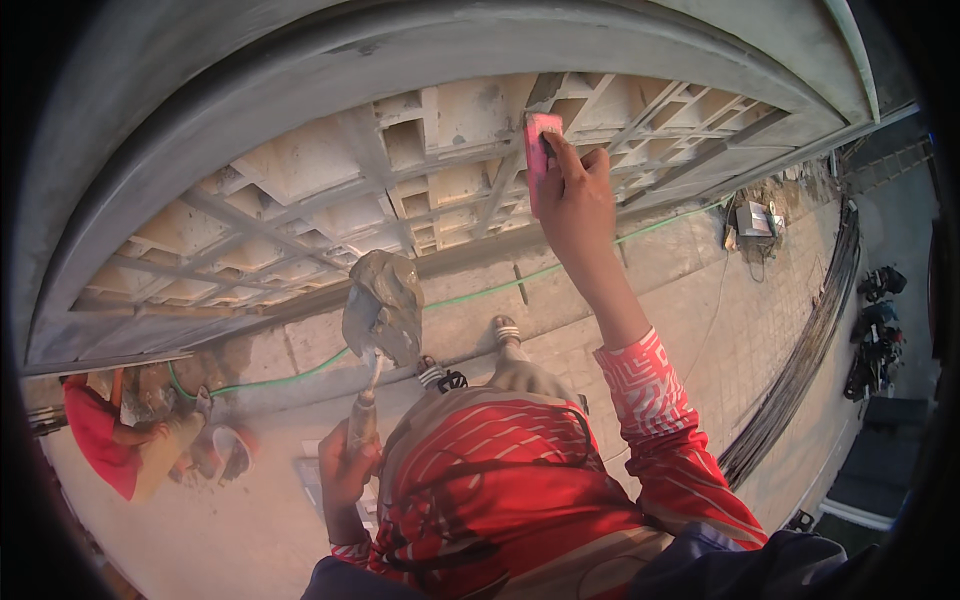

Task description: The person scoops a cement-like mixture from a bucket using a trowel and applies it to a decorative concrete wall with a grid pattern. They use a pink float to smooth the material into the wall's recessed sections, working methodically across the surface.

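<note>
My right hand (578,195) reaches up and grips a pink block-shaped sponge or float (541,150), its kind not clear. It is pressed against a rib of the pale lattice wall panel (460,187), where a darker grey strip of mortar (545,92) shows just above it. Low on the left, my left hand (347,465) is wrapped round the handle of a trowel (363,420). Wet grey mortar (385,305) is heaped on the trowel and hides most of its blade. The loaded trowel is held out before the lower part of the panel.
A smooth grey curved frame (400,52) surrounds the panel. Along the wall's foot runs a green hose (480,292). At the left, a person in red (103,437) is near a bucket (235,452). Long rods (800,350) lie at the right, with parked motorcycles (875,345) beyond.
</note>
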`<control>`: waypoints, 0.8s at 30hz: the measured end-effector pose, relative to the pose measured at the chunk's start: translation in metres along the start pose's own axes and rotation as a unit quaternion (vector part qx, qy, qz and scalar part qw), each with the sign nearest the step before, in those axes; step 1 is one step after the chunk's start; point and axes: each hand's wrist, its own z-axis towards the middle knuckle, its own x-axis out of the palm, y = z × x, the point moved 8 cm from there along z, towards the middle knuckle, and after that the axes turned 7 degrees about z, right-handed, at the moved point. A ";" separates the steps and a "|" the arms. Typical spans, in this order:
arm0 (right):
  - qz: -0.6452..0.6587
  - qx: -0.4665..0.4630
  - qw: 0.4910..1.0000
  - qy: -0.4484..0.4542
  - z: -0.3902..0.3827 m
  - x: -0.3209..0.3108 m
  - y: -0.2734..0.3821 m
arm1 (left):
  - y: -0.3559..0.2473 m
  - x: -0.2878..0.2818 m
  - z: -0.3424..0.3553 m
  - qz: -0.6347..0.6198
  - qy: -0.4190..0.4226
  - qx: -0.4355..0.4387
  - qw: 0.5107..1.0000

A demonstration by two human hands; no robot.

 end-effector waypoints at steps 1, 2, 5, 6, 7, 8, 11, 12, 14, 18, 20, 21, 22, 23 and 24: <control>0.038 -0.021 0.999 -0.018 -0.003 -0.006 -0.002 | 0.004 0.000 0.000 0.004 -0.005 -0.006 1.000; 0.218 0.106 0.970 0.004 -0.006 -0.005 -0.017 | 0.008 -0.002 -0.001 0.006 -0.011 -0.012 1.000; 0.593 0.353 0.722 0.056 -0.032 0.013 -0.032 | 0.006 0.002 -0.001 0.011 -0.015 -0.005 1.000; 0.642 0.352 0.678 0.062 -0.036 0.016 -0.035 | 0.004 0.003 -0.001 0.013 -0.014 0.002 1.000; 0.687 0.352 0.632 0.069 -0.040 0.019 -0.040 | 0.003 0.006 -0.001 0.009 -0.011 0.007 1.000; 0.728 0.350 0.584 0.075 -0.044 0.021 -0.043 | 0.002 0.008 0.000 0.006 -0.007 0.012 1.000; 0.716 0.322 0.613 0.085 -0.042 0.015 -0.049 | 0.004 0.011 0.001 0.000 -0.004 0.008 1.000; 0.703 0.313 0.633 0.087 -0.041 0.011 -0.050 | 0.007 0.012 0.001 -0.001 -0.004 0.003 1.000; 0.643 0.246 0.720 0.093 -0.035 -0.002 -0.056 | 0.008 0.014 0.001 -0.008 -0.004 0.005 1.000; 0.431 0.051 0.892 0.123 -0.016 -0.033 -0.053 | 0.013 0.021 -0.004 0.001 0.003 -0.010 1.000; 0.441 0.047 0.889 0.115 -0.013 -0.040 -0.044 | 0.015 0.024 -0.008 0.005 0.015 -0.009 1.000; 0.458 0.063 0.878 0.125 -0.016 -0.044 -0.042 | 0.018 0.025 -0.009 0.015 0.018 -0.002 1.000; 0.477 0.081 0.865 0.134 -0.020 -0.046 -0.043 | 0.020 0.026 -0.010 0.028 0.019 0.005 0.999; 0.409 0.014 0.899 0.153 -0.027 -0.046 -0.039 | 0.011 0.033 -0.013 0.024 0.012 -0.028 0.999; 0.426 0.019 0.887 0.177 -0.038 -0.039 -0.036 | 0.008 0.038 -0.015 0.031 0.016 -0.038 0.999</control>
